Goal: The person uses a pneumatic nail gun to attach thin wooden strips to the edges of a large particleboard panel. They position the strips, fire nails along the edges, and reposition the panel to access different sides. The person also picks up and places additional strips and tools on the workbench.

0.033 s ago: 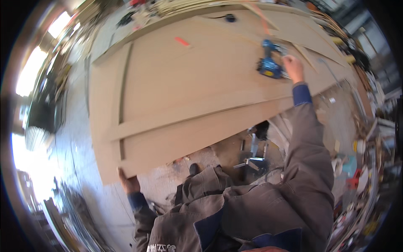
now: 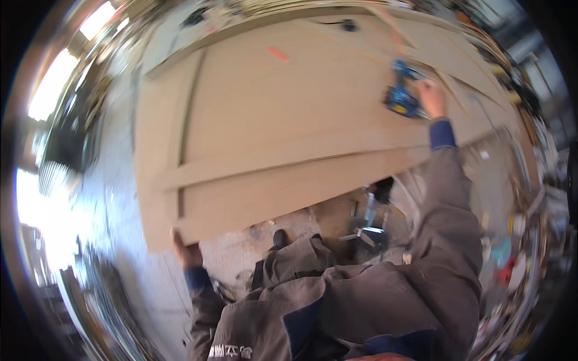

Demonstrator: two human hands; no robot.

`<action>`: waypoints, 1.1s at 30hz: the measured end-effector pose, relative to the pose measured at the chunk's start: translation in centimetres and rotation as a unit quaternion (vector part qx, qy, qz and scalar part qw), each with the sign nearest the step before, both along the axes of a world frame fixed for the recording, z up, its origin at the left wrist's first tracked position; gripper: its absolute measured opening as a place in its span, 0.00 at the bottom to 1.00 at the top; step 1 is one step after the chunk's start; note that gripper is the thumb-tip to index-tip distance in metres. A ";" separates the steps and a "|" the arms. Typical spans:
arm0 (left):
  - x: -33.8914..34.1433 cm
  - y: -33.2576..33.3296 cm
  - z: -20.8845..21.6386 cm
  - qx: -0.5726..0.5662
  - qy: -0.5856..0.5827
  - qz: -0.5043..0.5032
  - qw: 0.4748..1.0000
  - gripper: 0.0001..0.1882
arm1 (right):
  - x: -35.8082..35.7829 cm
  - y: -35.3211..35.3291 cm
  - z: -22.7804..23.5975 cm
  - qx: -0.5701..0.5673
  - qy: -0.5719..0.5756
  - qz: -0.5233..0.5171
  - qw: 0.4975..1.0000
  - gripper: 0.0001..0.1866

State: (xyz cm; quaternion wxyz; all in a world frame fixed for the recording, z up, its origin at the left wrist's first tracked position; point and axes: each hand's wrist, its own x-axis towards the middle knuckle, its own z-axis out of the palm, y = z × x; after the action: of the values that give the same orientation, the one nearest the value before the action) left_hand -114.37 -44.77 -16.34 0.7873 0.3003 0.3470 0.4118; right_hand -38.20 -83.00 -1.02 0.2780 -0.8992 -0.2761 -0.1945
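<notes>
A large light-brown wooden panel (image 2: 253, 114) with raised strips lies before me, its near edge running up to the right. My left hand (image 2: 189, 251) grips its near left corner, the thumb on top and the other fingers hidden below the edge. Toward the far right, my right hand (image 2: 432, 98) is over the panel with its fingers curled together; blur hides what, if anything, is in them. Just left of that hand, a blue power tool (image 2: 400, 99) rests on the panel, close to the fingertips.
A red-orange piece (image 2: 277, 53) and a small black item (image 2: 348, 24) lie on the panel's far part. Loose wooden strips (image 2: 450, 89) are beyond my right hand. Metal clamp-like parts (image 2: 368, 231) are on the floor below the near edge. Clutter (image 2: 503, 265) fills the right side.
The whole view has shifted, so the panel and the power tool appear slightly farther right. Both hands keep about the same places relative to the panel.
</notes>
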 end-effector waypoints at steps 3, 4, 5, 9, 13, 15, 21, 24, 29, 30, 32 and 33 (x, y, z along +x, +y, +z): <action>0.5 -0.2 0.1 0.008 0.010 0.054 0.998 0.25 | 4.7 3.4 -1.4 -0.106 0.057 0.013 0.993 0.29; 0.6 -0.4 0.5 0.009 0.012 0.072 0.997 0.24 | 5.8 4.4 -2.3 -0.135 0.076 -0.013 0.988 0.32; 1.2 -0.8 1.4 0.017 0.005 0.066 0.998 0.25 | 6.7 5.3 -2.9 -0.166 0.091 -0.040 0.981 0.37; 2.0 -2.1 4.3 0.007 0.031 0.123 0.992 0.23 | 9.5 8.5 -6.4 -0.265 0.067 -0.074 0.959 0.46; 2.4 -2.6 4.7 0.000 0.013 0.149 0.989 0.22 | 12.4 7.8 -7.3 -0.254 0.055 -0.088 0.962 0.46; 3.2 -2.6 4.3 -0.006 -0.002 0.133 0.991 0.23 | 14.9 5.7 -4.4 -0.211 0.103 -0.039 0.971 0.40; 1.6 -2.5 5.5 0.000 0.050 0.036 0.998 0.27 | 0.5 6.5 2.0 0.114 0.300 0.110 0.941 0.23; 0.9 -2.9 7.1 -0.031 0.129 -0.175 0.976 0.29 | -9.7 4.9 6.3 0.234 0.349 0.082 0.904 0.25; 2.3 -5.7 15.0 0.345 0.415 -0.188 0.821 0.13 | -27.4 0.8 10.5 0.359 0.380 0.101 0.847 0.22; 2.3 -4.3 15.2 0.441 0.438 -0.108 0.776 0.13 | -29.3 -0.5 9.5 0.366 0.393 0.142 0.832 0.22; 2.8 -0.6 15.5 0.561 0.485 -0.038 0.670 0.23 | -33.2 -2.0 8.6 0.394 0.408 0.194 0.800 0.23; 3.0 1.0 15.1 0.577 0.497 -0.045 0.647 0.25 | -35.8 -2.3 8.4 0.415 0.409 0.200 0.788 0.24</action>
State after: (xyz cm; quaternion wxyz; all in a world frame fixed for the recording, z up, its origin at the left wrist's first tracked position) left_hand -111.35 -43.79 -1.26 0.1818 0.8686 0.3644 0.2823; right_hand -73.99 -85.30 7.39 0.7439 -0.6174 -0.2028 0.1560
